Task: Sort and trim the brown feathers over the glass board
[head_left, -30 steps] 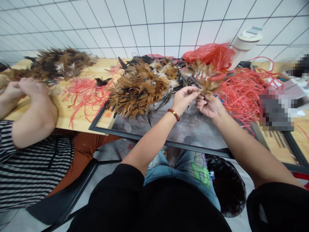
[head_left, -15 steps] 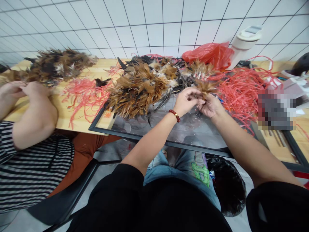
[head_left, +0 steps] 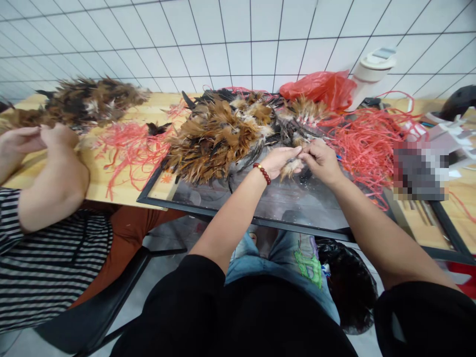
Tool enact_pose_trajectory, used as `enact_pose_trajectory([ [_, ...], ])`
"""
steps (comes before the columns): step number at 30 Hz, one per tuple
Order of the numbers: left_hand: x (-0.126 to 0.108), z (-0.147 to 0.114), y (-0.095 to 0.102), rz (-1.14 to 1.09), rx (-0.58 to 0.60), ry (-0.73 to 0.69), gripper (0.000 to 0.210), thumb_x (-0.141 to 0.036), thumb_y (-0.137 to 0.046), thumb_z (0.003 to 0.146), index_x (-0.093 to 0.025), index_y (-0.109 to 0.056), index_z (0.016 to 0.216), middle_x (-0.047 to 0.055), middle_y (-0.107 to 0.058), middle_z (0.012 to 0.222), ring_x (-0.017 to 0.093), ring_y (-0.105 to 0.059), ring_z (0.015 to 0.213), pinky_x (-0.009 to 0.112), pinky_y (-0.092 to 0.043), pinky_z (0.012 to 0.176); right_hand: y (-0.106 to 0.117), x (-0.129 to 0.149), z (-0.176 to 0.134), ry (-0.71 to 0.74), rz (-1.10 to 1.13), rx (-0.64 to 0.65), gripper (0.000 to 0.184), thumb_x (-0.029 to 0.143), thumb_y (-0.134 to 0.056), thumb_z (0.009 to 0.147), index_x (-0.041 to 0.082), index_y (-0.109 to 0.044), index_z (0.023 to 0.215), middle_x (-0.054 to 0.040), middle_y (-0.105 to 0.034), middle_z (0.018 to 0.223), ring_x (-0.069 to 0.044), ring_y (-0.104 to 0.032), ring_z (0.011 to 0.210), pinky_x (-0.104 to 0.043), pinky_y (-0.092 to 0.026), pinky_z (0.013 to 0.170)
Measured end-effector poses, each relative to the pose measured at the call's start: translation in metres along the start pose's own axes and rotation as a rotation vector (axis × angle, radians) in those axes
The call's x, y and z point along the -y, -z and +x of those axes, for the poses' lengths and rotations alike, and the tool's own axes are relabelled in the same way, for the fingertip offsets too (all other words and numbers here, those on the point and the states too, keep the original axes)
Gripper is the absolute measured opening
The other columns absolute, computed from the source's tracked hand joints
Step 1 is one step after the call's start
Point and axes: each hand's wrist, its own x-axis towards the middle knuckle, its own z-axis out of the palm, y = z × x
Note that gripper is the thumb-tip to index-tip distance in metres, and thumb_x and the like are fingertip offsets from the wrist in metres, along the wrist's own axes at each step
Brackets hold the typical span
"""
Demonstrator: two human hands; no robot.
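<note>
My left hand (head_left: 278, 161), with a red bead bracelet at the wrist, is closed around a small bunch of feathers (head_left: 288, 171). Pale, fluffy brown tips stick out below its fingers. My right hand (head_left: 322, 159) meets it fingertip to fingertip, thumb and forefinger pinched at the bunch; exactly what sits in that pinch is hidden. Left of my hands lies a large heap of brown and black feathers (head_left: 219, 139). Behind them is a smaller feather clump (head_left: 305, 109).
Red plastic strips (head_left: 368, 144) pile up at right, more strips (head_left: 130, 148) at left. A red plastic bag (head_left: 320, 89) and white bottle (head_left: 372, 74) stand by the tiled wall. A co-worker's hands (head_left: 40, 139) are at left, near another feather pile (head_left: 96, 99). A black-lined bin (head_left: 345, 292) is below.
The feather bunch has turned from pointing up above my fingers to hanging below my left hand. My right hand has rolled over, its back now upward. Both hands shifted slightly left.
</note>
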Motion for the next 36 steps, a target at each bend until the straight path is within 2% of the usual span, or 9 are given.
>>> enact_pose_trajectory([
  [6, -0.005, -0.004, 0.003, -0.024, 0.053, 0.105, 0.024, -0.029, -0.068, 0.090, -0.012, -0.058, 0.077, 0.000, -0.057, 0.061, 0.001, -0.040, 0.042, 0.012, -0.030, 0.040, -0.001, 0.003, -0.002, 0.020, -0.042, -0.055, 0.032, 0.051, -0.058, 0.090, 0.026, -0.063, 0.070, -0.0058, -0.060, 0.075, -0.023, -0.055, 0.077, -0.041, -0.046, 0.076],
  [11, -0.006, -0.002, 0.004, -0.002, 0.045, 0.125, 0.022, -0.024, -0.068, 0.090, -0.010, -0.061, 0.075, -0.005, -0.045, 0.055, -0.002, -0.024, 0.039, 0.010, -0.017, 0.037, 0.001, 0.008, -0.002, -0.002, 0.013, -0.075, 0.030, 0.051, -0.062, 0.089, 0.026, -0.067, 0.072, -0.0052, -0.062, 0.076, -0.023, -0.058, 0.079, -0.041, -0.048, 0.080],
  [15, -0.006, -0.002, 0.003, -0.013, -0.066, 0.021, 0.023, -0.025, -0.065, 0.092, -0.011, -0.062, 0.074, -0.005, -0.045, 0.056, -0.002, -0.025, 0.039, 0.011, -0.016, 0.038, -0.002, 0.003, -0.002, -0.130, 0.130, -0.189, 0.029, 0.054, -0.063, 0.090, 0.027, -0.070, 0.082, -0.0034, -0.062, 0.075, -0.021, -0.060, 0.082, -0.039, -0.049, 0.083],
  [17, -0.006, -0.002, 0.002, -0.007, -0.100, 0.001, 0.025, -0.024, -0.064, 0.093, -0.011, -0.061, 0.072, -0.005, -0.045, 0.055, -0.002, -0.026, 0.039, 0.011, -0.017, 0.038, -0.005, 0.000, -0.002, -0.161, 0.181, -0.184, 0.028, 0.054, -0.065, 0.089, 0.026, -0.072, 0.086, -0.0035, -0.064, 0.078, -0.021, -0.061, 0.082, -0.038, -0.049, 0.081],
  [20, -0.007, -0.003, -0.001, 0.028, -0.144, -0.036, 0.026, -0.022, -0.061, 0.094, -0.011, -0.060, 0.070, -0.006, -0.044, 0.054, -0.002, -0.026, 0.038, 0.012, -0.016, 0.038, -0.010, -0.004, -0.002, -0.133, 0.204, -0.129, 0.027, 0.052, -0.066, 0.087, 0.026, -0.074, 0.086, -0.0045, -0.069, 0.085, -0.021, -0.062, 0.083, -0.038, -0.050, 0.079],
  [25, -0.005, -0.004, -0.005, 0.127, -0.208, -0.092, 0.027, -0.017, -0.061, 0.093, -0.012, -0.058, 0.067, -0.006, -0.044, 0.052, -0.002, -0.027, 0.038, 0.012, -0.017, 0.039, -0.015, -0.006, -0.002, -0.062, 0.141, -0.120, 0.027, 0.051, -0.067, 0.087, 0.025, -0.076, 0.084, -0.0035, -0.072, 0.081, -0.021, -0.064, 0.081, -0.041, -0.051, 0.081],
  [29, -0.003, -0.004, -0.006, 0.205, -0.213, -0.111, 0.030, -0.015, -0.059, 0.094, -0.012, -0.055, 0.065, -0.006, -0.046, 0.052, -0.001, -0.029, 0.039, 0.013, -0.018, 0.040, -0.015, -0.009, -0.002, -0.085, 0.151, -0.129, 0.027, 0.050, -0.070, 0.085, 0.024, -0.073, 0.079, -0.0028, -0.069, 0.076, -0.019, -0.062, 0.075, -0.037, -0.050, 0.074],
  [34, -0.001, -0.004, -0.005, 0.207, -0.162, -0.102, 0.029, -0.031, -0.065, 0.093, -0.013, -0.058, 0.071, -0.002, -0.057, 0.062, 0.000, -0.039, 0.044, 0.014, -0.025, 0.042, -0.010, -0.010, -0.002, -0.086, 0.133, -0.139, 0.029, 0.049, -0.067, 0.086, 0.023, -0.066, 0.073, -0.0017, -0.063, 0.071, -0.018, -0.060, 0.072, -0.034, -0.049, 0.071],
  [36, -0.001, -0.004, -0.005, 0.220, -0.146, -0.099, 0.027, -0.030, -0.067, 0.091, -0.013, -0.061, 0.072, -0.003, -0.056, 0.061, 0.000, -0.039, 0.044, 0.014, -0.025, 0.043, -0.010, -0.011, -0.002, -0.082, 0.115, -0.146, 0.030, 0.049, -0.067, 0.087, 0.023, -0.065, 0.073, -0.0015, -0.062, 0.070, -0.017, -0.060, 0.072, -0.034, -0.050, 0.071],
])
